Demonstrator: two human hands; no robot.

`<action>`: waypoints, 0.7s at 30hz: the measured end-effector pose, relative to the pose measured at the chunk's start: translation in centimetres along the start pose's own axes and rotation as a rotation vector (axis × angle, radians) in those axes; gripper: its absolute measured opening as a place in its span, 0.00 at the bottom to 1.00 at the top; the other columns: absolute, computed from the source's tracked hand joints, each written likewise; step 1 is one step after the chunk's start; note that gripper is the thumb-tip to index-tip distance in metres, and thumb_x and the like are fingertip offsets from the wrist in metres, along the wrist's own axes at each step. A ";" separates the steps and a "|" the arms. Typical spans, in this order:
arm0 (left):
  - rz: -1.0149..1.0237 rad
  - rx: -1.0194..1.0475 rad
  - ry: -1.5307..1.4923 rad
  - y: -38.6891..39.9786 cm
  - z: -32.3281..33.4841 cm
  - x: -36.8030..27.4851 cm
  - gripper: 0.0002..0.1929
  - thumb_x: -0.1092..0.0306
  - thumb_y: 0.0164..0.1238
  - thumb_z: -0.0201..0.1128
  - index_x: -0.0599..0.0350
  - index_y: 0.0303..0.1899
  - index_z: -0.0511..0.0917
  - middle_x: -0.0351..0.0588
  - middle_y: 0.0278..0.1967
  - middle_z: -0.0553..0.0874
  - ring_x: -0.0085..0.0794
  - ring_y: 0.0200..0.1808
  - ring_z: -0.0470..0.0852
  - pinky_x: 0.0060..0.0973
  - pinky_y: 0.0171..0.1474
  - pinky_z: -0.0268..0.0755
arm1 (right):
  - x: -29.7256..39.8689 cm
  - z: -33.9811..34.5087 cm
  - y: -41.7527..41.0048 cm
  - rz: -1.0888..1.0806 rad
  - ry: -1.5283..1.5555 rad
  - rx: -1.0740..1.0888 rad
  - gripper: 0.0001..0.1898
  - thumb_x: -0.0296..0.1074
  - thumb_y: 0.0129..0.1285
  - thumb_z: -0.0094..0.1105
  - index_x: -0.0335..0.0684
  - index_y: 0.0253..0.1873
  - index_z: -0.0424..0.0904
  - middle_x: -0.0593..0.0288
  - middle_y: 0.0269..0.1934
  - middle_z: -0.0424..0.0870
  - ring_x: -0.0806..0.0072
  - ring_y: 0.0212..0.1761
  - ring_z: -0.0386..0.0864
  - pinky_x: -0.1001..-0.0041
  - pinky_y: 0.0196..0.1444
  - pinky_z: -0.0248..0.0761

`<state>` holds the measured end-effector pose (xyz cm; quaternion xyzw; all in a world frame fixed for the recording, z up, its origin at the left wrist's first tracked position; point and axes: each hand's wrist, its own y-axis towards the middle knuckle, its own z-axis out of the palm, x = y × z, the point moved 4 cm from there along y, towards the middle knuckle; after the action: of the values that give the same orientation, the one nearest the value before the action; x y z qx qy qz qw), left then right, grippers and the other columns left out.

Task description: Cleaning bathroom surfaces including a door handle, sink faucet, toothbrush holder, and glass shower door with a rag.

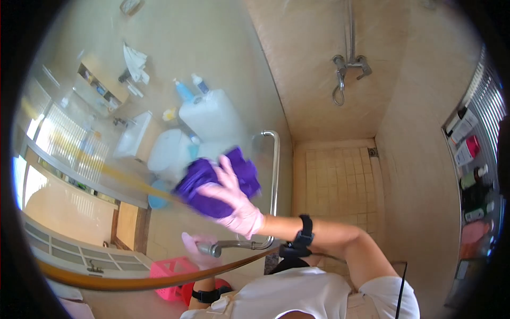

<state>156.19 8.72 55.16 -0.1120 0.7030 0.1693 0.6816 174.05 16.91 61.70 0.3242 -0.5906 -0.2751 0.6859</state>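
Note:
My right hand (pixel 235 199), in a pink glove, presses a bunched purple cloth (pixel 207 191) to the clear glass shower panel (pixel 239 71). Its fingers spread over the cloth. Lower down, my left hand (pixel 201 253), gloved too, appears through the glass around the end of a shiny metal handle (pixel 275 179). Part of that grip is hidden by the handle and the glare. The handle bends near my right forearm. Black straps circle both my wrists.
Behind the glass are a toilet (pixel 169 149), a washbasin (pixel 133 135) and a pink plastic basket (pixel 171 275). A shower mixer (pixel 350 65) is fixed to the wall. Several bottles (pixel 474 177) line the right-hand ledge. The panel's brown-looking edge (pixel 159 283) curves across the lower left.

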 end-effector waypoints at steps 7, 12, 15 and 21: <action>0.190 -0.164 -0.035 -1.8 1.8 -2.9 0.20 0.52 0.69 0.44 0.51 0.20 0.66 0.38 0.13 0.67 0.25 0.17 0.64 0.26 0.23 0.58 | -9.3 -4.3 8.1 -0.203 -0.350 0.280 0.27 0.46 0.39 0.67 0.53 0.49 0.75 0.47 0.65 0.57 0.44 0.67 0.52 0.50 0.59 0.54; -0.016 0.042 -0.250 -1.2 1.0 -1.9 0.11 0.56 0.65 0.55 0.51 0.31 0.70 0.38 0.22 0.70 0.26 0.20 0.65 0.27 0.30 0.64 | -24.2 -13.1 3.8 0.155 -0.490 -0.170 0.26 0.21 0.46 0.62 0.46 0.52 0.71 0.47 0.53 0.69 0.51 0.55 0.68 0.67 0.55 0.65; -0.215 0.075 -0.833 -3.9 -4.7 1.8 0.21 0.42 0.64 0.48 0.50 0.42 0.73 0.45 0.39 0.76 0.32 0.49 0.73 0.31 0.53 0.65 | -26.4 -13.9 2.1 0.398 -0.379 0.059 0.24 0.18 0.47 0.59 0.48 0.51 0.72 0.48 0.52 0.70 0.52 0.51 0.71 0.68 0.51 0.68; 0.132 -0.599 -0.114 -7.6 -3.2 -3.0 0.30 0.36 0.64 0.40 0.49 0.52 0.73 0.50 0.51 0.73 0.38 0.60 0.63 0.40 0.63 0.55 | -22.0 -12.2 -4.2 0.267 -0.468 0.537 0.21 0.19 0.47 0.51 0.45 0.49 0.73 0.46 0.51 0.71 0.51 0.59 0.63 0.62 0.61 0.58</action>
<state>156.32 0.30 57.55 -0.2524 0.5881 0.4190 0.6442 182.78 32.36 43.42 0.3412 -0.8193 -0.0852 0.4528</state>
